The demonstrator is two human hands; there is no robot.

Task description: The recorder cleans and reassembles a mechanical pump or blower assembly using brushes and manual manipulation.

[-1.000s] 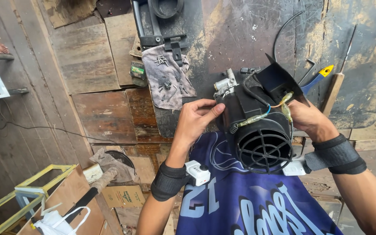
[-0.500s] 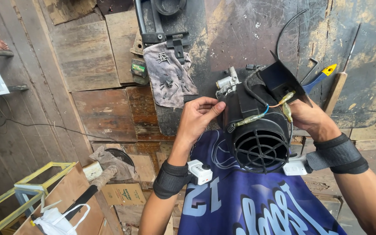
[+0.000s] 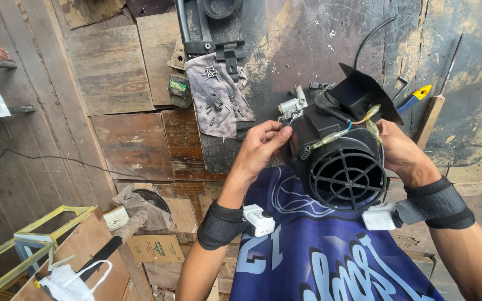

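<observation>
A black plastic blower housing with a round spoked grille [image 3: 346, 167] is held up in the middle of the view, above a blue printed jersey [image 3: 319, 251] spread over the person's lap. The left hand [image 3: 260, 149] is pressed against the housing's left flank, fingers curled about its edge beside a small pale metal fitting [image 3: 292, 106]. The right hand [image 3: 400, 153] is clasped on the housing's right side; its fingertips are hidden behind the body. Yellow-sleeved wires [image 3: 336, 135] are draped across the top of the housing, below a black angular flap [image 3: 361, 95].

A black strap with a small white box is worn on each wrist [image 3: 241, 220].

Farther off, a grey rag strewn with small dark screws [image 3: 218, 95] is laid on the wooden boards, and a small green-labelled rectangular object [image 3: 178, 88] is seen just left of it; its print is too small to be made out. A yellow-handled tool [image 3: 417, 96] is partly hidden behind the housing at the far right. At the near left, a flat brown cardboard package [image 3: 154, 248] with a dark mark is lying beside a yellow-painted metal frame [image 3: 40, 237], which is cut off by the frame's edge, and a white plastic bag [image 3: 68, 281].
</observation>
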